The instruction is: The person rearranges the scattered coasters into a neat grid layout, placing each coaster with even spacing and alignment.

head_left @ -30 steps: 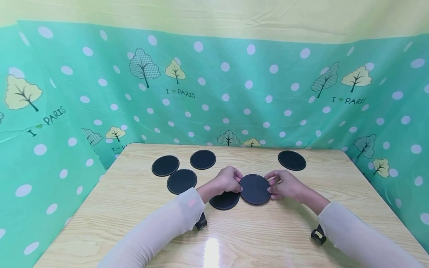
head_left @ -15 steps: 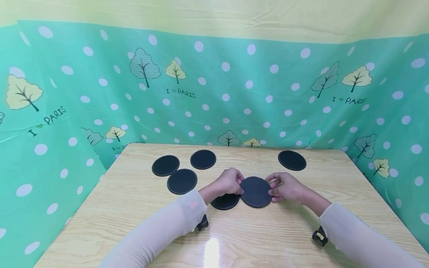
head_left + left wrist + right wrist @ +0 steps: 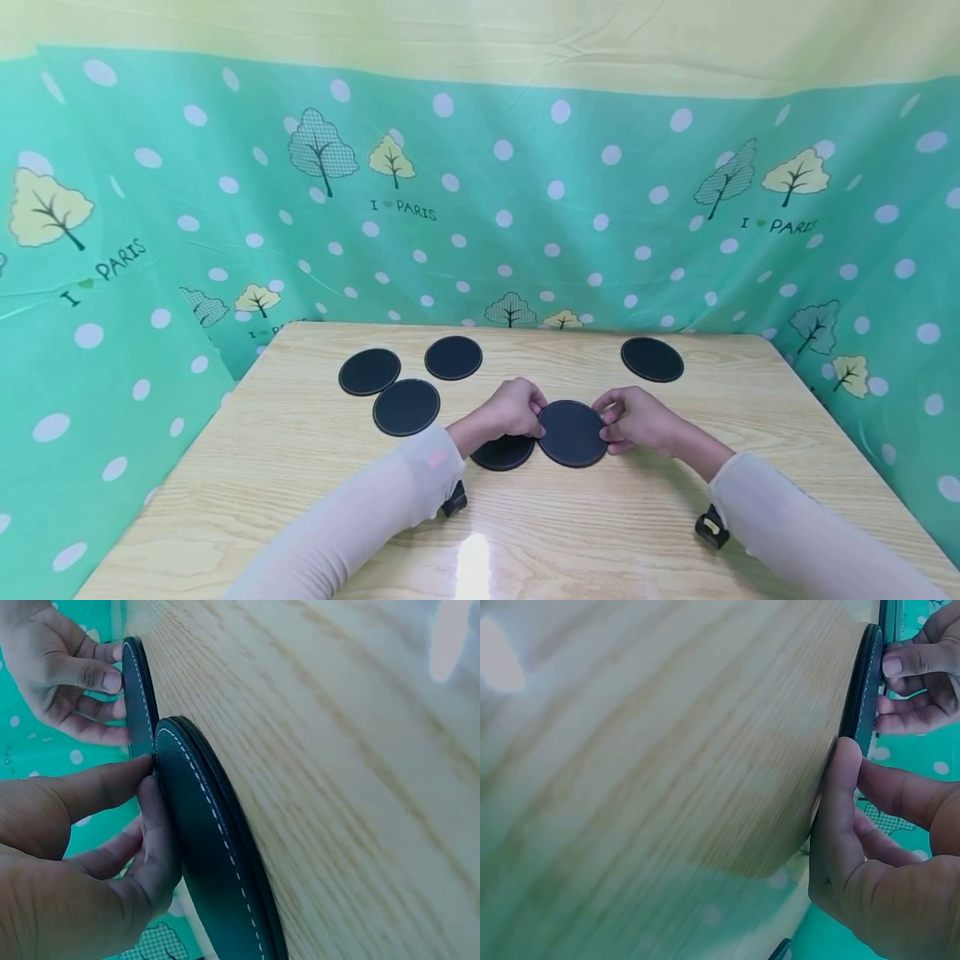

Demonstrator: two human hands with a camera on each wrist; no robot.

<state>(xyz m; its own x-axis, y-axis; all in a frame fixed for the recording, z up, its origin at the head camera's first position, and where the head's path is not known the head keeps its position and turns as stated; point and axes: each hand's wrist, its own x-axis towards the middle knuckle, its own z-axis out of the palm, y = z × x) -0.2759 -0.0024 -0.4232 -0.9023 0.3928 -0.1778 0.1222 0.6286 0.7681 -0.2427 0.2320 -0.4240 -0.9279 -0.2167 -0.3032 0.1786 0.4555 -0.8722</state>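
Observation:
A round black leather coaster (image 3: 573, 433) with a stitched rim lies between my two hands, near the middle of the table. My left hand (image 3: 512, 408) holds its left edge between thumb and fingers. At the right edge, my right hand (image 3: 639, 421) holds it the same way. A second black coaster (image 3: 501, 454) lies just to the left, partly hidden under my left hand. In the left wrist view this second coaster (image 3: 210, 847) shows a thick, layered edge, and its rim meets the held coaster (image 3: 137, 697) by my left fingertips.
Three more black coasters lie at the left: one at the far left (image 3: 370, 372), one in front of it (image 3: 407, 407) and one farther back (image 3: 453, 358). Another coaster (image 3: 652, 360) lies at the back right. A polka-dot curtain (image 3: 480, 208) hangs behind the wooden table (image 3: 600, 542).
The held coaster has slid slightly toward me along the side of the left coaster, both hands moving with it. The other coasters have stayed in place.

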